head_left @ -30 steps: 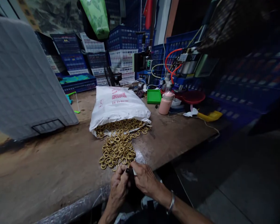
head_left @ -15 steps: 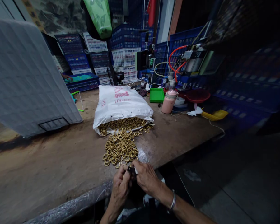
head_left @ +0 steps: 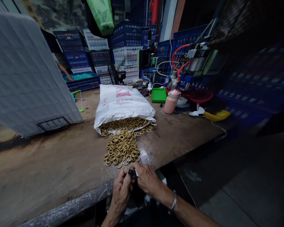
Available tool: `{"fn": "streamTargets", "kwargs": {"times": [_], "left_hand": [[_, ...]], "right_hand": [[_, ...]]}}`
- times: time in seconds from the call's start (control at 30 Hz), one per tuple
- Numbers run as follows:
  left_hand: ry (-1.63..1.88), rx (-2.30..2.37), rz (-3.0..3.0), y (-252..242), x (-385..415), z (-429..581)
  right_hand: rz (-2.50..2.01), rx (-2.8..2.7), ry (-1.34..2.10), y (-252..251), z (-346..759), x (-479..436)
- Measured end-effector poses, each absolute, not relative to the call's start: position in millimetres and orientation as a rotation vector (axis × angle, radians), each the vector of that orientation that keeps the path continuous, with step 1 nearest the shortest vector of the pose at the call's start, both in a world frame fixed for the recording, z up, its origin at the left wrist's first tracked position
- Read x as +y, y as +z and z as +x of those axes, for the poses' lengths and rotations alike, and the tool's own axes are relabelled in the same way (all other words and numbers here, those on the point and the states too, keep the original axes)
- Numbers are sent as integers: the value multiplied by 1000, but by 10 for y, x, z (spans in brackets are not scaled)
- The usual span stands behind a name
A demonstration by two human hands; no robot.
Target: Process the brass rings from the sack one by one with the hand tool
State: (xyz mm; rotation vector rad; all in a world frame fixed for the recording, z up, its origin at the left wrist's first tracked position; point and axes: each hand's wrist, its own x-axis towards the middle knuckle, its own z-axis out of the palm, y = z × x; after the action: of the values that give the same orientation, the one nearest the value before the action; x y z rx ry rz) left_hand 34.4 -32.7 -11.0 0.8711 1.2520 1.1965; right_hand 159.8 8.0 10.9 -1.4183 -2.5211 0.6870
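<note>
At the table's front edge, my left hand and my right hand meet, both closed in a pinch. Between their fingertips is a small black piece, with a bit of white beside it on the right-hand side. A speck of gold colour shows by my right fingertips, too small to make out. Just beyond the hands lies a loose pile of brass-coloured rings. It spills from the open mouth of a white sack with red print, which lies on its side. A metal bangle circles my right wrist.
A grey padded panel stands at the left of the table. Behind it, another person's hand reaches over a blue crate. A green tray, a pink bottle and a yellow scoop are at the right.
My hands stay together round the black piece, with only slight finger movement. The view has shifted a little. Behind the panel, the other person's hand and forearm show more.
</note>
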Motion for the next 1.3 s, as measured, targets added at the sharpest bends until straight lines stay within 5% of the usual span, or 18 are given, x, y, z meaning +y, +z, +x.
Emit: {"fn": "streamTargets", "kwargs": {"times": [0.4, 0.97, 1.3], "left_hand": [[1064, 1046, 618, 43, -563, 307], [1322, 821, 14, -68, -367, -102], [1386, 1133, 531, -31, -86, -31]], "right_hand": [[-1536, -2449, 606, -18, 1626, 250], [-1377, -2545, 428, -230, 1317, 244], [-1243, -1929, 1313, 113, 1373, 513]]}}
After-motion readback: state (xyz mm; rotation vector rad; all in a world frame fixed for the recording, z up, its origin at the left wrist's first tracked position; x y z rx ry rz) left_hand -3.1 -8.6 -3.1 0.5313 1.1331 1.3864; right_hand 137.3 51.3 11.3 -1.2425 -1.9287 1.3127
